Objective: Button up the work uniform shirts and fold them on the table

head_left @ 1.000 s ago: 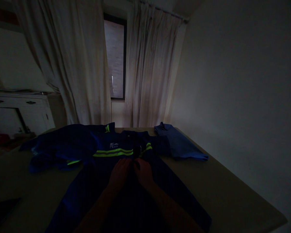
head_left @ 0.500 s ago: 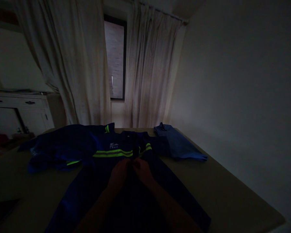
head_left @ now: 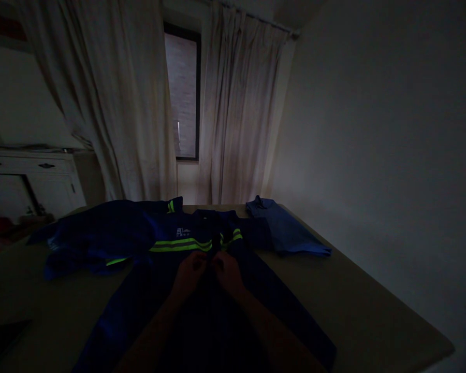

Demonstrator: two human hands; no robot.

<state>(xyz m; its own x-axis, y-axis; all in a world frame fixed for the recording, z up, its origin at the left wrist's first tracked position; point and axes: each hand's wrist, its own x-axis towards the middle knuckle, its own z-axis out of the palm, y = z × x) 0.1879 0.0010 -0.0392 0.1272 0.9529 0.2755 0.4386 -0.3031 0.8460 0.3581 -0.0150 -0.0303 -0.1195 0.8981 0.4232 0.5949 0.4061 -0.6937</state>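
Note:
A dark blue work jacket [head_left: 163,274] with yellow-green reflective stripes and a white chest logo lies spread out, its collar at the far end. Both hands meet at its front opening, just below the chest stripe. My left hand [head_left: 191,268] has its fingers curled and pinched on the left front edge. Close beside it, my right hand [head_left: 226,270] pinches the other edge with bent fingers. Dim light hides the fingertips and any button or fastener between them.
Another dark blue garment with reflective strips [head_left: 97,233] lies at the left. Folded blue clothing [head_left: 291,228] rests at the back right of the table [head_left: 373,316]. A dark object [head_left: 3,334] sits front left. Beyond are curtains [head_left: 140,103], a white cabinet [head_left: 50,181] and a wall [head_left: 373,129].
My left hand's fingers have curled and shifted slightly at the jacket's front opening. My right hand stays almost in place. The clothes around them look unchanged.

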